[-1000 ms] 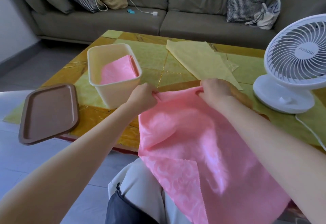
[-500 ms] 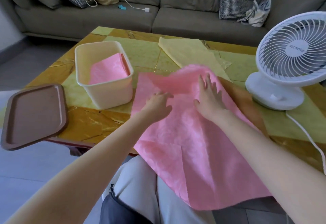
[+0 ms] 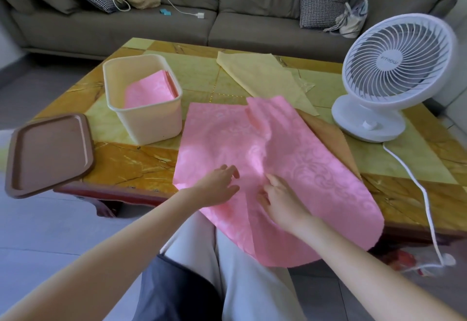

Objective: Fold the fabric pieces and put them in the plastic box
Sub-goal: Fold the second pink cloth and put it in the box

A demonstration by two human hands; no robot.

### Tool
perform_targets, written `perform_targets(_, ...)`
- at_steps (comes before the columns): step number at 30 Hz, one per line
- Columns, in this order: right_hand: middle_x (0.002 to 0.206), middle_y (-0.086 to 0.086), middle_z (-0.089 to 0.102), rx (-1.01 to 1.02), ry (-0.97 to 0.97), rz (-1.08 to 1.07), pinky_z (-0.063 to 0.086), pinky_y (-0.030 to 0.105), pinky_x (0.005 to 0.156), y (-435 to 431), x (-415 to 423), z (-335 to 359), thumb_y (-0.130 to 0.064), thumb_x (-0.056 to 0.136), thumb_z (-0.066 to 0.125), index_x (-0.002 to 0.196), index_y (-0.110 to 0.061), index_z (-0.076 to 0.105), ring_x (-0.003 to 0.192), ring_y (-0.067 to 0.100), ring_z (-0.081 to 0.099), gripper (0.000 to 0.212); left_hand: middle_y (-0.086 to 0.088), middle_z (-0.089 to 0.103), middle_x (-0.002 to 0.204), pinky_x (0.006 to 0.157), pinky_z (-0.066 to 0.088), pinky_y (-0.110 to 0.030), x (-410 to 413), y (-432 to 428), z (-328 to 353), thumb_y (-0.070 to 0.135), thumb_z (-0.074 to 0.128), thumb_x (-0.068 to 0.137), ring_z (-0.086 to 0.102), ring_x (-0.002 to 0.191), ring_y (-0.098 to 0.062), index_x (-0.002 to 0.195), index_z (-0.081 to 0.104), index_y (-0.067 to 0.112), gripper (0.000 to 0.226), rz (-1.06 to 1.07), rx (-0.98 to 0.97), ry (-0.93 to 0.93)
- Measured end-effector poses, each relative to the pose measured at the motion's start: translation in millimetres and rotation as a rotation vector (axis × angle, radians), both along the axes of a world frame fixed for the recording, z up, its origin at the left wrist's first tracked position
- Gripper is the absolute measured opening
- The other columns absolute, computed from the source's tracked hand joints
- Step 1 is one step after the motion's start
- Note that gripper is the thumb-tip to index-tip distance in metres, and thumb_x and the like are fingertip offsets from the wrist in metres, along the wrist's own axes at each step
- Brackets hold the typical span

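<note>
A large pink fabric piece [image 3: 290, 159] lies spread over the table's near edge, its lower part hanging toward my lap. My left hand [image 3: 217, 189] rests on its near left part with fingers extended. My right hand [image 3: 280, 199] lies beside it on the cloth, fingers loosely straight. A cream plastic box [image 3: 149, 123] stands to the left on the table with a folded pink piece [image 3: 149, 93] inside. A tan fabric piece [image 3: 331, 138] peeks out under the pink one at the right. A yellow fabric piece [image 3: 260, 75] lies flat behind.
A brown lid [image 3: 48, 154] overhangs the table's left corner. A white desk fan [image 3: 394, 73] stands at the right, its cable [image 3: 424, 194] trailing off the front edge. A grey sofa [image 3: 227, 17] with cushions and bags runs behind the table [image 3: 136, 164].
The pink fabric went from being held up by its top edge to lying spread on the table. Both hands let go and slid back toward me along the cloth.
</note>
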State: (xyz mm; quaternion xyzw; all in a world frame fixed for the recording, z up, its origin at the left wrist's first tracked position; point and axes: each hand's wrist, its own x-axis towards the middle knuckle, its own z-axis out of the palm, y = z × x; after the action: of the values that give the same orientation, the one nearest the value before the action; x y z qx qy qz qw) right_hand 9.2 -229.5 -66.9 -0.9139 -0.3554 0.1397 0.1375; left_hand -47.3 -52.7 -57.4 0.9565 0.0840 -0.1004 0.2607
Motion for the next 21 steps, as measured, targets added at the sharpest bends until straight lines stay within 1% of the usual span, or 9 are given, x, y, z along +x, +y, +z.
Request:
perform_targets(3, 0.128, 0.006, 0.056, -0.030, 0.028, 0.072, 0.029, 0.036, 0.108, 1.3, -19.1, 8.2, -0.034, 0.100, 0.034, 0.102, -0.011, 0.070, 0.124, 0.026, 0.040, 0.042, -0.011, 0.048, 0.126, 0.100, 0.039, -0.039, -13.1, -2.3, 0.4, 0.033, 0.053, 0.092, 0.046, 0.117, -0.028, 0.131, 0.041, 0.014, 0.045, 0.009, 0.077, 0.050)
perform_targets(4, 0.117, 0.005, 0.062, -0.047, 0.026, 0.103, 0.033, 0.037, 0.103, 2.7, -25.9, 10.7, -0.039, 0.100, 0.032, 0.094, -0.013, 0.070, 0.115, 0.023, 0.047, 0.046, -0.010, 0.047, 0.127, 0.099, 0.039, -0.040, -16.0, -2.7, 0.6, 0.035, 0.056, 0.090, 0.044, 0.118, -0.028, 0.133, 0.039, 0.014, 0.051, 0.008, 0.105, 0.074)
perform_targets(6, 0.093, 0.003, 0.066, -0.039, 0.056, 0.142, 0.044, 0.033, 0.082, 3.7, -40.7, 16.3, -0.047, 0.098, 0.034, 0.072, -0.022, 0.060, 0.087, 0.018, 0.057, 0.045, -0.011, 0.049, 0.126, 0.096, 0.040, -0.036, -24.2, -2.5, 3.2, 0.033, 0.062, 0.086, 0.047, 0.115, -0.028, 0.134, 0.038, 0.014, 0.057, 0.017, 0.085, 0.122)
perform_targets(8, 0.080, -0.005, 0.061, -0.024, 0.167, 0.130, 0.041, 0.027, 0.061, 4.8, -49.1, 21.1, -0.053, 0.094, 0.041, 0.073, -0.026, 0.053, 0.069, 0.012, 0.054, 0.036, -0.011, 0.057, 0.119, 0.085, 0.042, -0.027, -27.5, 1.0, 5.8, 0.025, 0.065, 0.085, 0.053, 0.105, -0.024, 0.127, 0.048, 0.011, 0.047, 0.025, 0.021, 0.149)
perform_targets(11, 0.089, -0.011, 0.050, -0.087, 0.177, 0.187, 0.041, 0.026, 0.061, 3.2, -64.2, 28.7, -0.061, 0.086, 0.047, 0.097, -0.024, 0.050, 0.074, 0.012, 0.052, 0.039, -0.009, 0.063, 0.110, 0.074, 0.039, -0.021, -34.5, 5.2, 9.2, 0.018, 0.059, 0.088, 0.054, 0.091, -0.017, 0.105, 0.066, 0.009, 0.021, 0.015, 0.047, 0.099)
perform_targets(14, 0.123, -0.003, 0.048, -0.135, 0.094, 0.265, 0.040, 0.029, 0.076, -0.6, -77.4, 28.3, -0.059, 0.080, 0.058, 0.128, -0.019, 0.041, 0.101, 0.020, 0.054, 0.065, -0.012, 0.063, 0.111, 0.072, 0.035, -0.020, -36.6, 11.3, 12.5, 0.013, 0.054, 0.091, 0.056, 0.100, -0.025, 0.104, 0.065, 0.005, 0.019, 0.131, 0.061, -0.007)
perform_targets(16, 0.138, 0.001, 0.040, -0.161, 0.050, 0.315, 0.038, 0.030, 0.090, -5.3, -83.1, 24.6, -0.050, 0.079, 0.065, 0.139, -0.016, 0.030, 0.119, 0.023, 0.046, 0.077, -0.014, 0.063, 0.110, 0.066, 0.031, -0.020, -38.6, 19.5, 15.7, 0.010, 0.051, 0.092, 0.056, 0.100, -0.028, 0.105, 0.063, 0.003, 0.019, 0.238, 0.063, -0.096)
perform_targets(18, 0.142, 0.004, 0.038, -0.142, 0.053, 0.278, 0.037, 0.030, 0.098, -8.7, -84.9, 22.2, -0.033, 0.084, 0.064, 0.142, -0.013, 0.028, 0.125, 0.024, 0.044, 0.071, -0.016, 0.062, 0.111, 0.069, 0.032, -0.024, -42.7, 29.1, 17.9, 0.009, 0.049, 0.092, 0.056, 0.099, -0.030, 0.105, 0.061, 0.002, 0.019, 0.298, 0.088, -0.144)
perform_targets(21, 0.128, 0.012, 0.054, -0.022, 0.039, 0.111, 0.045, 0.037, 0.092, -12.8, -76.3, 20.9, -0.010, 0.090, 0.050, 0.130, -0.010, 0.042, 0.112, 0.029, 0.055, 0.041, -0.015, 0.055, 0.114, 0.087, 0.038, -0.034, -52.3, 35.0, 18.1, 0.010, 0.044, 0.094, 0.049, 0.108, -0.031, 0.109, 0.058, 0.005, 0.020, 0.306, 0.239, -0.140)
